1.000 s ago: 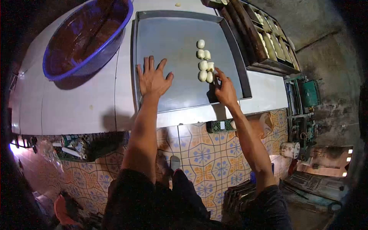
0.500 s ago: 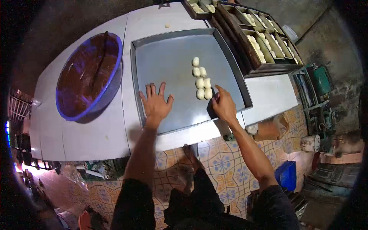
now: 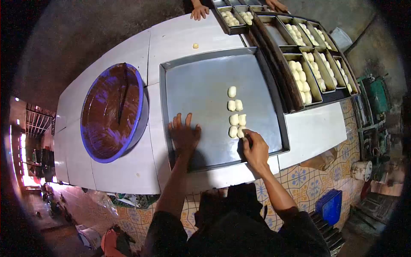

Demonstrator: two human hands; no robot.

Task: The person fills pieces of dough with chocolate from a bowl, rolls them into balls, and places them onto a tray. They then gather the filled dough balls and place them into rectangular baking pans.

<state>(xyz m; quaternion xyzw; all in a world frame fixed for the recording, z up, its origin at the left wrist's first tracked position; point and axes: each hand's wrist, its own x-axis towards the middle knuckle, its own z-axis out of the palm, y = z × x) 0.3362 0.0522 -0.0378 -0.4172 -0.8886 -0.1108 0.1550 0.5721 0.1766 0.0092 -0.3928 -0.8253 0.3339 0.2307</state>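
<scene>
Several pale dough pieces (image 3: 233, 119) lie in two short columns on a large flat metal baking tray (image 3: 201, 81). My right hand (image 3: 257, 150) is at the near end of the right column, its curled fingertips against the nearest dough piece (image 3: 241, 132). The fingers partly cover that piece. Over the tray's near left corner, my left hand (image 3: 185, 135) has its fingers spread and holds nothing.
A blue basin (image 3: 143, 115) with brown residue and a dark stick stands left. Loaf tins (image 3: 319, 100) of dough fill a dark rack at right. Another person's hand (image 3: 199, 12) rests on the far table edge, another hand (image 3: 277, 5) by the tins. A small dough bit (image 3: 195, 46) lies beyond the tray.
My right hand has come in from beside the dough columns to touch the nearest right piece. My view has shifted, and another person's hands have appeared at the far side.
</scene>
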